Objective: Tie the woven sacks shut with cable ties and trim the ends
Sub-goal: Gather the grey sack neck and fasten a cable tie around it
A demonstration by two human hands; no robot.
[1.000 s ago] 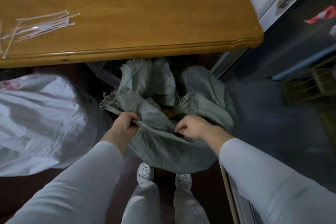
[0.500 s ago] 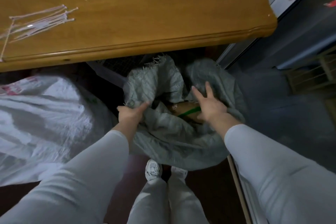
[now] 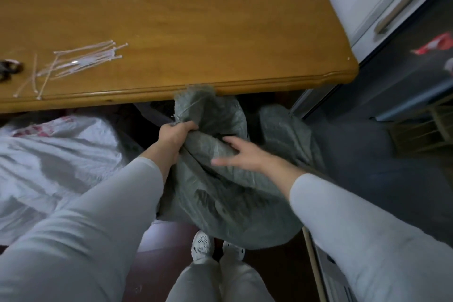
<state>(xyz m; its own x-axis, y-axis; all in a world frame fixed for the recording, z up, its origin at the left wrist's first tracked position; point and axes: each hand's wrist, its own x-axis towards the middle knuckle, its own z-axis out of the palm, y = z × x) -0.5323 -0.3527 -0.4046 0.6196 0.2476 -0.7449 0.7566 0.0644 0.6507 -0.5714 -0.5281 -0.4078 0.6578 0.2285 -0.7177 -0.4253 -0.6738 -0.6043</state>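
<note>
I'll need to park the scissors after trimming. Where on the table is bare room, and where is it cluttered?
The wooden table is bare across its middle and right, from the cable ties to the rounded right corner. The left end is crowded: loose ties fan out to the front edge, with a dark object at the frame edge. The grey sack's frayed top touches the front edge at mid-table.

The light is dim and soft, and it gives a weak sheen on the wooden table [image 3: 196,32] above the hands, while the space under its edge and the floor to the right of the right hand [image 3: 241,157] are in deep shadow. This open right hand is smeared by motion blur, the closed left hand [image 3: 175,136] less so. Near the frame edges the sleeves look stretched and the table edge bends.
</note>
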